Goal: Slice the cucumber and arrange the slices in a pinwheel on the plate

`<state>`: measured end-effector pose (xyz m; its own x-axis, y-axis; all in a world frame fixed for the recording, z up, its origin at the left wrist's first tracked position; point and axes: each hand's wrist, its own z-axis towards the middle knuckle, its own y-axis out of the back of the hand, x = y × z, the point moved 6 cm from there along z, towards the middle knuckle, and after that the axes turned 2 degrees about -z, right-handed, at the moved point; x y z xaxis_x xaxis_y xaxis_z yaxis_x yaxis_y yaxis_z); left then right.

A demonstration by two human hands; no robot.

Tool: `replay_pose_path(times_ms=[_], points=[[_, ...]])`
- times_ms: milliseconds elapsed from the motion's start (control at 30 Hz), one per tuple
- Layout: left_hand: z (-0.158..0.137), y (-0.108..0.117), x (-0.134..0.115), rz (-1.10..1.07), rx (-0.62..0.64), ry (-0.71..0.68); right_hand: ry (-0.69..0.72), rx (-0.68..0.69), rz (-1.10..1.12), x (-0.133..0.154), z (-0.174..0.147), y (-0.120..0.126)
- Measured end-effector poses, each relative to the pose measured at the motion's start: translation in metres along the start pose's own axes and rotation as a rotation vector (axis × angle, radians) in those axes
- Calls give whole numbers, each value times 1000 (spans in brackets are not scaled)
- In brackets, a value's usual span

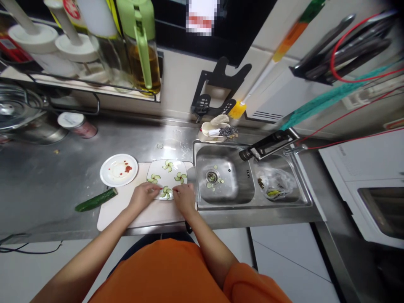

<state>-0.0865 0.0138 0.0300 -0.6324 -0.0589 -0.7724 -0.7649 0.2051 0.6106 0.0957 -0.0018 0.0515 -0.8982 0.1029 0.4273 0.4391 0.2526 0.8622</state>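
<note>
My left hand (144, 196) is over the left side of the near edge of the square white plate (168, 179). Its thumb and forefinger are drawn nearly together, with a small red bit (161, 188) at the tips; I cannot tell whether the bit is pinched. My right hand (185, 197) is at the right side of the same edge. Its fingers are curled, and the tips point inward toward the nearest cucumber pinwheel (166, 192). I cannot tell whether these tips are pressed together or pinching anything. The pinwheel lies on the plate, between both sets of fingertips.

Container contents are as follows. The square plate, on the pale cutting board (158, 215), carries four pinwheels of green-edged slices, one near each side. The round white plate (107, 170), left of it, holds red pieces (128, 169). The uncut length of cucumber (96, 200) lies on its side just below the round plate, its cut end by the board. In the left sink basin (238, 181), pale slices lie at and around the drain (212, 176). The right basin (301, 198) contains a clear plastic bag (279, 176) with green and yellowish matter. The cream caddy (205, 134) behind the sink holds scrubbers. The green-topped bottle (131, 21) contains amber liquid.
</note>
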Motion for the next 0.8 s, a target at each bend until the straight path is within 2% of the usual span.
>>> replay_pose_path(times_ms=[100, 200, 800], points=[[-3, -16, -1, 16, 40, -24, -4, 53, -22, 2, -2, -5], [-3, -22, 0, 34, 49, -34, 5, 74, -26, 5, -2, -10], [-3, -29, -7, 225, 90, -156, 2, 111, -50, 11, 2, -21]])
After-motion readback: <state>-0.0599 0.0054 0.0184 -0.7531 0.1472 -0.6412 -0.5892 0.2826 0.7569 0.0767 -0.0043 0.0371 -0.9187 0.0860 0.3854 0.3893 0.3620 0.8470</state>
